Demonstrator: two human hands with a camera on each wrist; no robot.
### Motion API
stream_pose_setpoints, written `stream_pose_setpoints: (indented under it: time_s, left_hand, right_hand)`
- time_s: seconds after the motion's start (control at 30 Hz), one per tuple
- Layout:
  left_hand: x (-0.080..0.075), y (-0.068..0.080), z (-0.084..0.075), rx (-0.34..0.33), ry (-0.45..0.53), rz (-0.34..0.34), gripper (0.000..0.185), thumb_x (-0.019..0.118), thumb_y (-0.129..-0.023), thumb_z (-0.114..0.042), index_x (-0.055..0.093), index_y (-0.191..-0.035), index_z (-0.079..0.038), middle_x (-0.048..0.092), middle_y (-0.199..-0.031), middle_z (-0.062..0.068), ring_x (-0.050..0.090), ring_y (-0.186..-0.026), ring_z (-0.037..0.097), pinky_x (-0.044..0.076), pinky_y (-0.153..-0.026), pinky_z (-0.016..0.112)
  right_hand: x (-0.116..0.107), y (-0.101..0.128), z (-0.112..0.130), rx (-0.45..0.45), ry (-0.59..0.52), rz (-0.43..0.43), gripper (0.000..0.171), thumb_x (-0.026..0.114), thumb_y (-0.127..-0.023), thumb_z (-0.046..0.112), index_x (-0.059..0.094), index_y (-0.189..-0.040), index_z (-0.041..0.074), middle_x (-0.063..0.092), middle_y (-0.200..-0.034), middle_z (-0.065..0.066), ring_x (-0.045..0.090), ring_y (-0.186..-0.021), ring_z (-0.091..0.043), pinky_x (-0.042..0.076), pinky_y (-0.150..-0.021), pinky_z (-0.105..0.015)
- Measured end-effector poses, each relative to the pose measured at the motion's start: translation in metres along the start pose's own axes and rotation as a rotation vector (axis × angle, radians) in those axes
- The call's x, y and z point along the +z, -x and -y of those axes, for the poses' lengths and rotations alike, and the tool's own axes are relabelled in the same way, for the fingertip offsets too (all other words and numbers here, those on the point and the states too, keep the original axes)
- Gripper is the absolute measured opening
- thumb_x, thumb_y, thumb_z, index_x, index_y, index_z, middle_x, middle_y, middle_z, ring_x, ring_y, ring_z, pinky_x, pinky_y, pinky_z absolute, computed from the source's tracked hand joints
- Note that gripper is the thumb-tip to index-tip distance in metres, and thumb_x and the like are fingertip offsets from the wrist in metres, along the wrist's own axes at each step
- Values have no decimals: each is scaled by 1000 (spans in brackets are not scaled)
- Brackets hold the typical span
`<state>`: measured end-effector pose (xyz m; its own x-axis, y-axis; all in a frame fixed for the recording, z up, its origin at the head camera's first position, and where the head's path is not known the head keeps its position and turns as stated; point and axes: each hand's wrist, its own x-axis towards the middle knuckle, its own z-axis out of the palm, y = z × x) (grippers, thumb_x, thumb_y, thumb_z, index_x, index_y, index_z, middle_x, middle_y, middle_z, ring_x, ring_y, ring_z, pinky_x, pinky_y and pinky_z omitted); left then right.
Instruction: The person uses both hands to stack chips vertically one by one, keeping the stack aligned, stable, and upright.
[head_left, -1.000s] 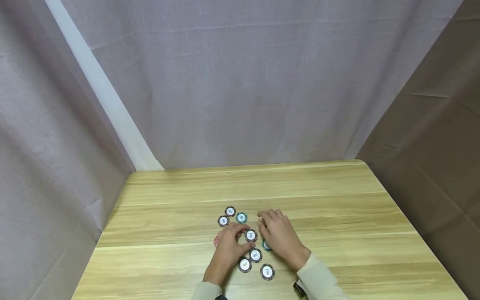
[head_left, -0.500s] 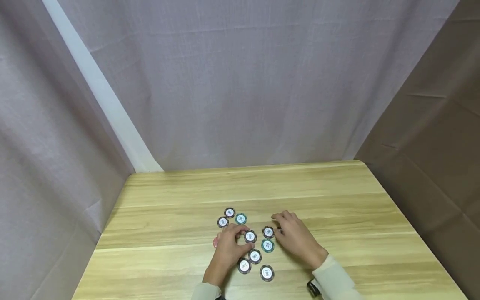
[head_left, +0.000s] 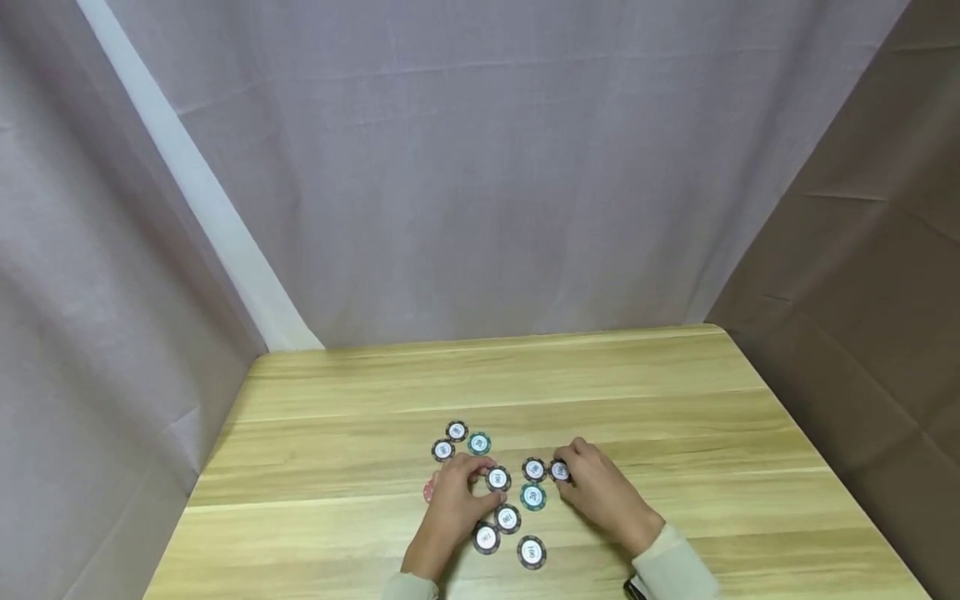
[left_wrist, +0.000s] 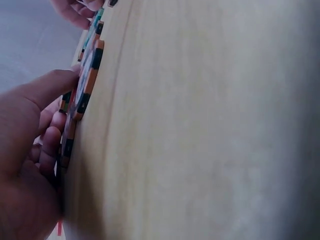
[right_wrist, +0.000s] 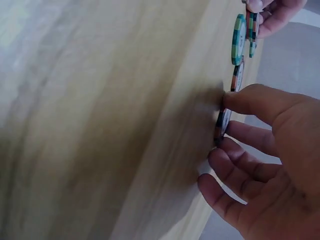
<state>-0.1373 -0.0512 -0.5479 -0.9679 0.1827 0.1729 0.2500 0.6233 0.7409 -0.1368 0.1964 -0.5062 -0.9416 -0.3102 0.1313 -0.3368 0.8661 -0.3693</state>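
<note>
Thumb and index finger of my left hand point(head_left: 455, 502) curl round a black-rimmed poker chip point(head_left: 498, 478) marked 100, gripping its edge low over the table. In the left wrist view the thumb presses near the rim of a black-and-orange chip point(left_wrist: 90, 80). My right hand point(head_left: 603, 497) pinches another black-rimmed chip point(head_left: 559, 471) by its edge, flat and close to the tabletop; the other fingers spread loosely in the right wrist view. Just left of it lie a black chip point(head_left: 534, 469) and a teal chip point(head_left: 533, 497) marked 20.
Beyond the left hand lie two black chips point(head_left: 457, 431) and a teal chip point(head_left: 479, 443). A red chip point(head_left: 428, 491) is partly hidden by that hand. Nearer lie more black chips point(head_left: 532, 552). The wooden table point(head_left: 337, 417) is backed by grey curtains point(head_left: 480, 167).
My right hand has moved right, uncovering the black and teal chips it hid, and now pinches a black chip beside them. My left hand keeps its grip in place.
</note>
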Motion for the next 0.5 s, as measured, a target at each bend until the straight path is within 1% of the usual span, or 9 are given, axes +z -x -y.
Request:
stream_pose_setpoints:
  time_s: [0.1,0.27,0.4,0.5]
  left_hand:
    - [0,3,0,0,-5,-9,42,94,-73,-22,77,-111,-18,64,-95,-7,54,-88,10,37,-81,34]
    - [2,6,-4,-9,-52,-3,42,92,-75,-23,77,-114,-17,67,-102,-5,58,-98,16,36,-81,34]
    - [0,4,-9,-8,-87,4,43,91,-77,-20,77,-117,-12,69,-107,0,61,-105,23,40,-86,39]
    - [-2,2,-15,15,-140,8,43,91,-77,-19,77,-117,-10,71,-110,5,64,-108,27,44,-91,44]
  right_hand:
    - [3,0,-2,2,-3,5,29,82,-86,6,74,-113,1,63,-97,-3,59,-87,-13,58,-80,-36]
    - [3,3,-3,15,0,10,32,82,-84,6,73,-114,1,62,-96,-2,58,-86,-11,58,-80,-35]
    - [2,2,-3,6,11,6,32,81,-84,8,73,-114,0,61,-96,-1,57,-85,-10,57,-78,-34]
    - [2,1,-4,-10,37,-2,32,80,-81,11,72,-110,0,58,-92,1,53,-79,-9,55,-72,-31]
